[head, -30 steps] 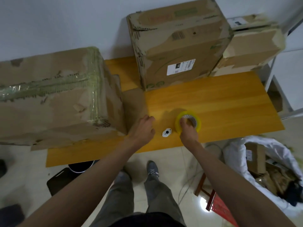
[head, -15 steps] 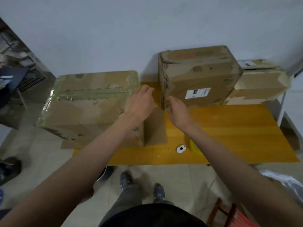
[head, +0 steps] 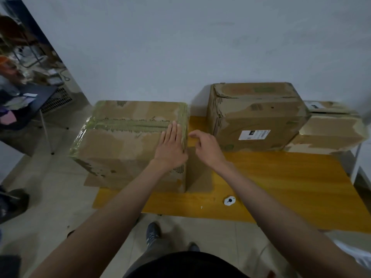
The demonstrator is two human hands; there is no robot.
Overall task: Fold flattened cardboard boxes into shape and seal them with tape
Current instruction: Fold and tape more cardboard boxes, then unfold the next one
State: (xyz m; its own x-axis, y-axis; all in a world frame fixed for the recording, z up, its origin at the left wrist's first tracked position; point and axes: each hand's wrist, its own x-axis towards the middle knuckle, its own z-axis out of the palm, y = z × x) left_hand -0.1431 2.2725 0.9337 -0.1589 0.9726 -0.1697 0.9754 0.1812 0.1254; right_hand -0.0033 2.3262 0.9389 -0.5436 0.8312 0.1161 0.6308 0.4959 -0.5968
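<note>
Left hand [head: 170, 145] lies flat, fingers straight and pressed together, on top of the taped box [head: 130, 141] at its right edge, fingertips touching the tape seam [head: 132, 125]. Right hand [head: 208, 147] hovers just right of that box, fingers loosely curled and spread, holding nothing. The taped box sits on the left end of the wooden table [head: 281, 183], overhanging it. Right of it stands a labelled box [head: 255, 117], then a third box [head: 331, 129]. A small white disc [head: 229, 201] lies near the table's front edge.

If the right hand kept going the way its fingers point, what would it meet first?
Probably the right edge of the taped box, just beyond the right hand, beside the left hand resting there. Depth is unclear.
</note>
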